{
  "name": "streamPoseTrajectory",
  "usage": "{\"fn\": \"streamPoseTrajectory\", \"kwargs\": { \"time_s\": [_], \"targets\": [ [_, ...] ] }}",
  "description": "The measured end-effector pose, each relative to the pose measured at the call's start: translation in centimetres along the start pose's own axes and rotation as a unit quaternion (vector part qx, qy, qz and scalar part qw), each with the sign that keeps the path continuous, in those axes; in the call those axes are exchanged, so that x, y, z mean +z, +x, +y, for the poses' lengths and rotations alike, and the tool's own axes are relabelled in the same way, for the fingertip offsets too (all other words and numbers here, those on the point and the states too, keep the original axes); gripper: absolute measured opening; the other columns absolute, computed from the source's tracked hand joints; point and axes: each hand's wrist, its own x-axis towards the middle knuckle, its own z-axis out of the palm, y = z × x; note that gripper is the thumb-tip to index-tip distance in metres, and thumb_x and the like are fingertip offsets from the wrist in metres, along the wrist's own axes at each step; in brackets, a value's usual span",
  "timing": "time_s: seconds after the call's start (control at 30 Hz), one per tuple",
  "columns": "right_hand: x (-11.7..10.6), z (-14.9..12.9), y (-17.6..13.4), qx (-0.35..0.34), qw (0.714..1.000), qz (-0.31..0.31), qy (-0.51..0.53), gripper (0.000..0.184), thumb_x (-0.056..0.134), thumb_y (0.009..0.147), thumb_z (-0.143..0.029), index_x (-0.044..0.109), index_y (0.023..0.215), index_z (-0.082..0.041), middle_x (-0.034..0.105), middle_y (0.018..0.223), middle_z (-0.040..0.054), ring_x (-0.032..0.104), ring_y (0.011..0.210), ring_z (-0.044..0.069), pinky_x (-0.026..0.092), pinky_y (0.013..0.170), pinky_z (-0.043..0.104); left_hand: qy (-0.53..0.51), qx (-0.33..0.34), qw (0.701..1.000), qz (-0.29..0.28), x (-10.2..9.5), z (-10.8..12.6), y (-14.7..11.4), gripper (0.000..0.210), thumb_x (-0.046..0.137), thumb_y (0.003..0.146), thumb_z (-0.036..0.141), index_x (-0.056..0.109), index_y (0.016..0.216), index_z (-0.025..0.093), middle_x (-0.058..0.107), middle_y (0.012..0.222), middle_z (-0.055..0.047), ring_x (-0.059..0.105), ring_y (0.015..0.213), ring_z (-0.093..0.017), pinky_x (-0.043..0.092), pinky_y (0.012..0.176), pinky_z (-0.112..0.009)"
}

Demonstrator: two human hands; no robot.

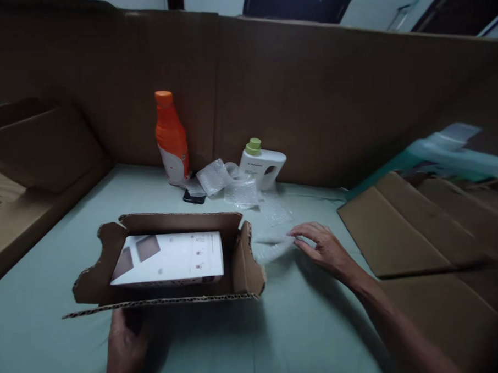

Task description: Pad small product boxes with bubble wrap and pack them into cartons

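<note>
My right hand (pixel 321 248) pinches the edge of a clear sheet of bubble wrap (pixel 272 248), just right of an open cardboard box (pixel 247 263). A white printed carton (pixel 173 258) lies inside that box, with room around it. Against the near wall of the box is my left hand (pixel 126 343); its fingers are hidden there, so their grip does not show. Several more pieces of bubble wrap (pixel 241 192) lie in a loose heap behind the box.
At the back stand an orange bottle (pixel 171 135) and a white jug with a green cap (pixel 262 164). A black phone-like object (pixel 194 197) lies near them. Cardboard flaps (pixel 395 229) and a teal bottle (pixel 445 153) are on the right. Tall cardboard (pixel 290 96) walls the back.
</note>
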Motion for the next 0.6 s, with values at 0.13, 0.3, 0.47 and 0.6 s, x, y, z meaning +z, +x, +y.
{"fn": "streamPoseTrajectory", "kwargs": {
  "time_s": [0.13,0.3,0.47,0.6],
  "targets": [
    [-2.9,-1.3,-4.0,0.039,0.999,-0.002,0.015,0.048,0.053,0.085,-0.02,0.065,0.131,-0.028,0.069,0.131,0.0082,0.063,0.121,0.028,0.051,0.099,0.049,0.028,-0.009,1.0,0.01,-0.2,1.0,-0.3,0.066,0.064,0.075,0.055,0.054,0.129,0.019,0.069,0.111,-0.011,0.066,0.107,-0.034,0.056,0.09,-0.045],
    [-2.0,-5.5,0.9,0.017,0.992,0.043,0.113,0.03,0.054,0.093,-0.025,0.072,0.116,-0.024,0.073,0.119,0.0072,0.067,0.113,0.024,0.053,0.099,0.042,0.025,0.0,1.0,0.002,0.0,1.8,-0.8,0.064,0.063,0.078,0.049,0.052,0.133,0.02,0.068,0.115,-0.011,0.065,0.112,-0.032,0.055,0.091,-0.042],
    [3.3,-6.6,13.1,0.046,0.986,0.02,0.16,0.028,0.058,0.084,-0.011,0.078,0.103,-0.019,0.062,0.139,0.01,0.07,0.098,0.02,0.054,0.096,0.038,0.019,-0.007,1.0,0.018,0.6,1.6,-1.0,0.065,0.064,0.076,0.051,0.052,0.132,0.02,0.07,0.111,-0.011,0.067,0.104,-0.034,0.055,0.089,-0.046],
    [7.5,-7.2,20.7,0.068,0.982,0.009,0.174,0.028,0.065,0.074,-0.005,0.079,0.095,-0.017,0.074,0.115,0.0086,0.071,0.088,0.02,0.055,0.092,0.036,0.046,0.005,0.998,0.03,0.8,1.0,-1.0,0.068,0.062,0.078,0.052,0.05,0.137,0.021,0.068,0.114,-0.011,0.065,0.108,-0.034,0.054,0.091,-0.046]
  ]
}}
